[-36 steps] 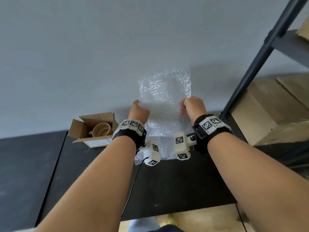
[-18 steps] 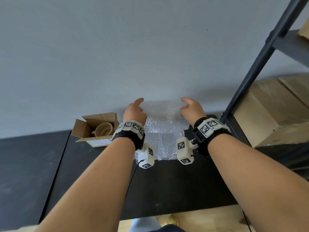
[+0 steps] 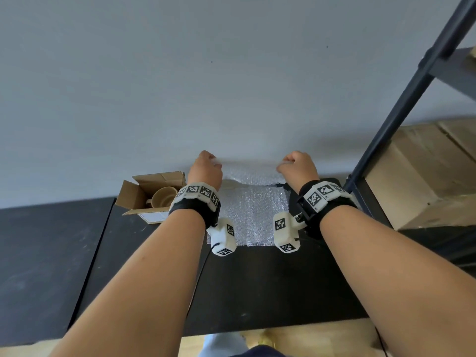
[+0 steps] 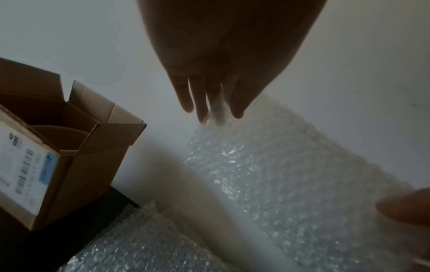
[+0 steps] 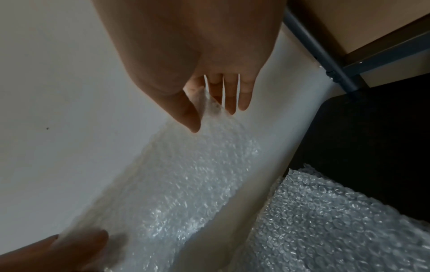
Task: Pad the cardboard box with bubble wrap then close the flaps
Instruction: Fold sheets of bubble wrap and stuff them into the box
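Observation:
A clear sheet of bubble wrap lies on the black table, and its far part lifts up near the wall. My left hand pinches the raised part's left corner and my right hand pinches its right corner. In the left wrist view the fingers pinch the bubble wrap. In the right wrist view the thumb and fingers pinch the bubble wrap above the lower layer. The open cardboard box stands left of my left hand, flaps up, holding a beige mug.
A grey wall runs right behind the table. A dark metal shelf post rises at the right, with large cardboard boxes beside it. The cardboard box carries a white label on its side.
The upper half of the sheet stood upright against the wall; it has come down. Both hands have moved away from me and their fingers have curled onto the raised far part.

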`<state>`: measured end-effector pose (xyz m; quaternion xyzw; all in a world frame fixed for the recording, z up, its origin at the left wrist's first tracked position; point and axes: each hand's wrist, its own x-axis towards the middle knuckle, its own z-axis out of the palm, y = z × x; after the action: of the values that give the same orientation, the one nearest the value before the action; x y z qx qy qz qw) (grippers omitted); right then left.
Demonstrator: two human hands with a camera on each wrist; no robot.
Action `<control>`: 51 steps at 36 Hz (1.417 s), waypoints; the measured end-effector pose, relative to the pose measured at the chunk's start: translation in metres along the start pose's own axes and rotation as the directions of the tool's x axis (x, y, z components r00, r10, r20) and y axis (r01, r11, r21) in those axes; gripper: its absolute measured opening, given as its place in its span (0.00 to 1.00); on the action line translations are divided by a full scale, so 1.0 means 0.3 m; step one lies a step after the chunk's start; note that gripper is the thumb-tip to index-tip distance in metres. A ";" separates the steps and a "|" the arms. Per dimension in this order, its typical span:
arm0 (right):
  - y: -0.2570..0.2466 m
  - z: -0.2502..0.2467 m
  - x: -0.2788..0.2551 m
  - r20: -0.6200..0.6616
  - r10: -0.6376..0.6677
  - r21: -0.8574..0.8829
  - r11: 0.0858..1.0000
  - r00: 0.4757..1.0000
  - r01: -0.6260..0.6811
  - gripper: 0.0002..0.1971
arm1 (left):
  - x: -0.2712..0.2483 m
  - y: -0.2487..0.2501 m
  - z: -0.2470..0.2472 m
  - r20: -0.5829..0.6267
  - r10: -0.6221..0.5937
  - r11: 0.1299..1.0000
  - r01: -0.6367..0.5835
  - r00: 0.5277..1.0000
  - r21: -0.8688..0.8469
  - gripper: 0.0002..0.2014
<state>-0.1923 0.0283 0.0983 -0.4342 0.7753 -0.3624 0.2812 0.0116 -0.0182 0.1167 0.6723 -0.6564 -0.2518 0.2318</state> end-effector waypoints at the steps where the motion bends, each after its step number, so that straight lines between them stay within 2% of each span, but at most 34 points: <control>1: -0.011 0.002 -0.004 0.019 0.015 0.019 1.000 1.000 -0.015 0.03 | -0.003 0.002 -0.006 -0.002 -0.021 0.999 0.021 1.000 -0.042 0.13; 4: -0.041 0.018 -0.009 0.038 0.051 0.057 0.997 0.998 -0.053 0.07 | -0.006 -0.007 -0.030 -0.030 -0.087 0.982 0.080 0.996 -0.168 0.13; 8: -0.082 0.050 -0.030 0.010 0.051 0.090 0.995 0.999 -0.051 0.04 | 0.001 -0.048 -0.068 -0.045 -0.204 0.927 0.178 0.978 -0.331 0.17; 11: -0.116 0.077 -0.049 0.003 0.043 0.088 0.995 0.999 -0.043 0.03 | 0.000 -0.088 -0.097 -0.006 -0.252 0.911 0.235 0.968 -0.339 0.24; 15: -0.164 0.135 -0.057 0.003 0.055 0.086 0.995 0.998 -0.055 0.07 | -0.001 -0.143 -0.131 0.109 -0.244 0.919 0.266 0.964 -0.293 0.35; 17: -0.195 0.166 -0.062 0.017 0.048 0.088 0.995 0.999 -0.049 0.09 | 0.012 -0.178 -0.151 0.128 -0.247 0.921 0.274 0.961 -0.278 0.34; 19: -0.231 0.195 -0.071 0.063 0.044 0.095 0.994 0.997 -0.050 0.15 | 0.030 -0.215 -0.178 0.107 -0.253 0.918 0.274 0.962 -0.288 0.31; 22: -0.278 0.247 -0.091 0.163 0.057 0.075 0.995 0.985 -0.070 0.26 | 0.058 -0.267 -0.228 0.009 -0.265 0.916 0.255 0.964 -0.309 0.27; 26: -0.322 0.346 -0.126 0.206 0.005 0.032 0.999 0.979 -0.012 0.30 | 0.091 -0.351 -0.306 -0.083 -0.346 0.893 0.300 0.935 -0.335 0.21; 29: -0.356 0.425 -0.147 0.165 -0.058 0.021 0.998 0.985 0.055 0.28 | 0.111 -0.420 -0.356 -0.154 -0.334 0.910 0.276 0.930 -0.309 0.20; 32: -0.400 0.494 -0.171 0.110 -0.118 -0.009 0.993 0.987 0.120 0.21 | 0.131 -0.474 -0.398 -0.117 -0.342 0.908 0.296 0.932 -0.297 0.15; 34: -0.428 0.533 -0.185 0.100 -0.170 -0.064 0.982 0.980 0.177 0.20 | 0.145 -0.510 -0.423 -0.071 -0.301 0.933 0.278 0.951 -0.229 0.14; 38: -0.466 0.613 -0.210 0.191 -0.258 -0.169 0.942 0.947 0.290 0.35 | 0.163 -0.587 -0.447 0.007 -0.198 0.977 0.198 0.980 -0.078 0.16; 40: -0.474 0.653 -0.216 0.224 -0.244 -0.241 0.924 0.943 0.297 0.35 | 0.166 -0.619 -0.451 0.049 -0.155 0.988 0.156 0.987 -0.014 0.16; 44: -0.477 0.711 -0.249 0.261 -0.173 -0.339 0.905 0.950 0.258 0.29 | 0.174 -0.676 -0.446 0.134 -0.092 0.992 0.079 0.987 0.095 0.17; 48: -0.471 0.746 -0.282 0.265 -0.121 -0.404 0.887 0.956 0.225 0.24 | 0.187 -0.715 -0.431 0.215 -0.051 0.989 0.019 0.975 0.150 0.17; 51: -0.463 0.768 -0.274 0.274 -0.123 -0.453 0.859 0.954 0.241 0.25 | 0.203 -0.730 -0.418 0.263 -0.038 0.983 -0.011 0.964 0.181 0.19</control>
<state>0.0841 -0.0227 0.0869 -0.6020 0.7571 -0.1295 0.2185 0.2606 -0.0747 0.0701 0.6553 -0.6969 -0.2807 0.0780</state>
